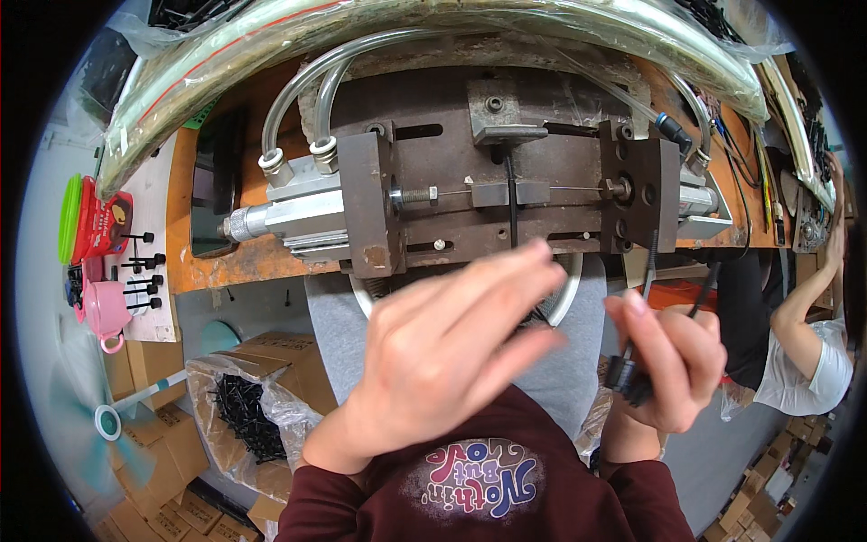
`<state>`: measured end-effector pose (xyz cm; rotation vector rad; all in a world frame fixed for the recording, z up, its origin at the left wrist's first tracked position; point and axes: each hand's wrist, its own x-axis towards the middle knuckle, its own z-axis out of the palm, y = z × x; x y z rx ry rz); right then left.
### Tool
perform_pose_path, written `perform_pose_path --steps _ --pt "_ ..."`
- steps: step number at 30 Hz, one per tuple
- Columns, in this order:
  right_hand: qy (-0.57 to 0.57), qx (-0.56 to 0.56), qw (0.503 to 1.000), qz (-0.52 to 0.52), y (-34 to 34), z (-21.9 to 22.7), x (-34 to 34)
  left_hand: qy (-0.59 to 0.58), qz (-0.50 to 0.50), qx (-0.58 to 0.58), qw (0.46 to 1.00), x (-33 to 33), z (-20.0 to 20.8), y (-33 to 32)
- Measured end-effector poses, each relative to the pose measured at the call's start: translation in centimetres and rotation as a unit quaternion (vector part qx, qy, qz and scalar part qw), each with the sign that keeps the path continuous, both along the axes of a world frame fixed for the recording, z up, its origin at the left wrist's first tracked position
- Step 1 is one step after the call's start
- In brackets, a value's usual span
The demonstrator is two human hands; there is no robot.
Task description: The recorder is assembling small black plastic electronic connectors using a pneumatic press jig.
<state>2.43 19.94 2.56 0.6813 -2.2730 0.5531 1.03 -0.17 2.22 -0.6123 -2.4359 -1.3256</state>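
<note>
- Head view, left hand (pixel 442 339): it is blurred and open, back turned up, fingers stretched out toward the upper right and thumb spread below them. Nothing shows in its grip; whether the fingertips touch anything cannot be told.
- Right hand (pixel 673 366): it is closed, thumb and bent fingers pinching slim black rods with dark knobbed ends (pixel 621 372). The knobs hang below the grip and the shafts point upward; at least two shafts show, but the full count is hidden.
- Just beyond the left fingertips, a single thin black rod (pixel 512 212) stands between two small grey metal blocks (pixel 533 192), its lower part running down toward that hand.
- The blocks sit mid-way along a dark brown steel fixture (pixel 433 154), between two upright brown plates (pixel 368 203). The right hand is just below the right-hand plate.
- Outside the plates are silvery metal cylinders (pixel 312 212), with clear plastic tubes (pixel 293 95) arching from the left one.
- Lower left, well apart from both hands, an open brown cardboard box (pixel 284 348) lined with clear plastic holds a heap of black slender parts (pixel 248 420).
</note>
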Motion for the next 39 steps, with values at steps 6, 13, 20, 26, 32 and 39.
perform_pose_path --steps 6,13,20,26,32,39 --pt "0.005 0.002 0.998 0.068 -1.6 -0.6 -0.6 -0.013 -0.083 0.127 0.988 1.5 1.0 -0.3" --pt "-0.066 -0.163 0.980 0.095 -0.4 -1.3 -1.3 0.078 0.067 -0.077 0.992 0.9 -0.6 -0.6" --pt "-0.113 -0.264 0.943 0.169 -0.2 -1.7 -1.3 0.112 0.083 -0.202 0.970 -0.4 -1.0 0.2" --pt "-0.172 -0.164 0.966 0.105 -1.1 0.1 -0.2 0.087 0.084 -0.218 0.968 -0.3 -0.6 0.3" --pt "-0.161 -0.049 0.979 0.117 -1.7 -0.3 -1.3 0.103 0.083 -0.195 0.972 -0.5 -1.0 -0.1" --pt "-0.142 0.015 0.984 0.104 -2.5 -0.5 -2.2 0.019 -0.054 -0.131 0.990 1.5 0.1 -2.1"
